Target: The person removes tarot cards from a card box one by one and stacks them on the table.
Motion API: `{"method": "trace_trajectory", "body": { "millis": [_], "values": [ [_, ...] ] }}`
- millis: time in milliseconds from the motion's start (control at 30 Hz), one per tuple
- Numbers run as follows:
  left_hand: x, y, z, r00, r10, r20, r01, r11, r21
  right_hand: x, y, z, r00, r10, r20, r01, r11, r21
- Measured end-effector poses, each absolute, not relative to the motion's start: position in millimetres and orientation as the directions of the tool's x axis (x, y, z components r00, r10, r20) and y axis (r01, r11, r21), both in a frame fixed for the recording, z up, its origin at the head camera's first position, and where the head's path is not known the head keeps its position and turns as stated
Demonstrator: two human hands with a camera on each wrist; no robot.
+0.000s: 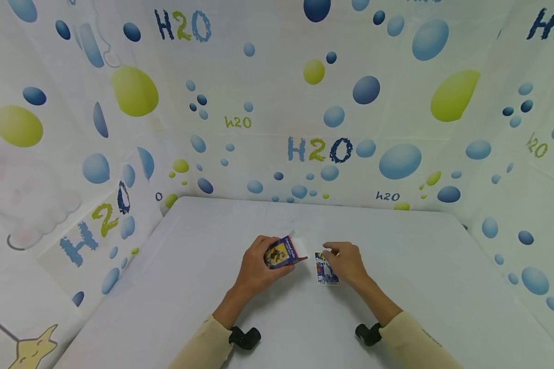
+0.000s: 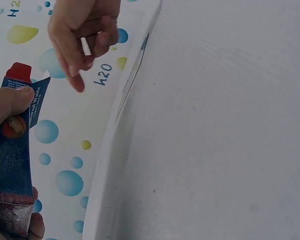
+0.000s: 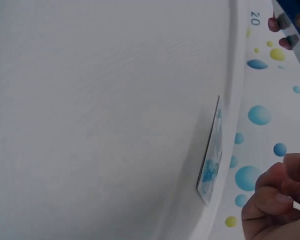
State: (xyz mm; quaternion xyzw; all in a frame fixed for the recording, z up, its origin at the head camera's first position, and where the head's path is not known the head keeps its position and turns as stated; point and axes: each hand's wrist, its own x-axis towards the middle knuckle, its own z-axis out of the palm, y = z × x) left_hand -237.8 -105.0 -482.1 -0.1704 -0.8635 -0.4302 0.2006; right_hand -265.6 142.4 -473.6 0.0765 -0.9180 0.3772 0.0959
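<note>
My left hand (image 1: 254,264) grips a small tarot card box (image 1: 278,255), dark blue with a yellow picture, tilted above the white table. Its end flap stands out towards the right, and in the left wrist view the thumb presses on the front of the box (image 2: 14,155) beside a red tab. A picture card (image 1: 327,277) with a white border lies face up on the table, right of the box. Over its upper right part hovers my right hand (image 1: 348,261), fingers loosely curled with nothing between them. The right wrist view shows the card (image 3: 212,160) apart from those fingers (image 3: 270,200).
The white table (image 1: 175,287) reaches back to a curtain (image 1: 268,92) printed with blue and green drops and H2O lettering. Similar cloth hangs at both sides. A black wrist camera strap (image 1: 244,338) sits on the left wrist, another (image 1: 368,334) on the right.
</note>
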Motion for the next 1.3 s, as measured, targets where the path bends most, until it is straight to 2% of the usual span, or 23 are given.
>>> {"method": "trace_trajectory", "body": {
  "millis": [167, 333, 533, 933, 1300],
  "values": [
    [-239.5, -103.4, -483.9, -0.86, 0.125, 0.495, 0.469, 0.577, 0.669, -264.0, 136.4, -470.8, -0.939, -0.091, 0.331, -0.32, 0.576, -0.752],
    [-240.1, -102.7, -485.0, -0.853, 0.134, 0.505, 0.482, 0.574, 0.662, -260.2, 129.4, -469.7, -0.918, -0.073, 0.389, -0.376, 0.466, -0.801],
    [-240.3, -104.1, -487.5, -0.847, 0.139, 0.513, 0.487, 0.591, 0.643, -255.9, 112.9, -462.8, -0.905, -0.074, 0.419, -0.407, 0.434, -0.804],
    [-239.6, -106.4, -487.0, -0.842, 0.138, 0.522, 0.492, 0.594, 0.637, -251.8, 84.8, -456.4, -0.905, -0.13, 0.405, -0.416, 0.463, -0.783],
    [-240.4, -105.7, -486.2, -0.843, 0.148, 0.517, 0.499, 0.574, 0.649, -254.3, 80.6, -454.6, -0.963, -0.082, 0.256, -0.265, 0.468, -0.843]
  ]
}}
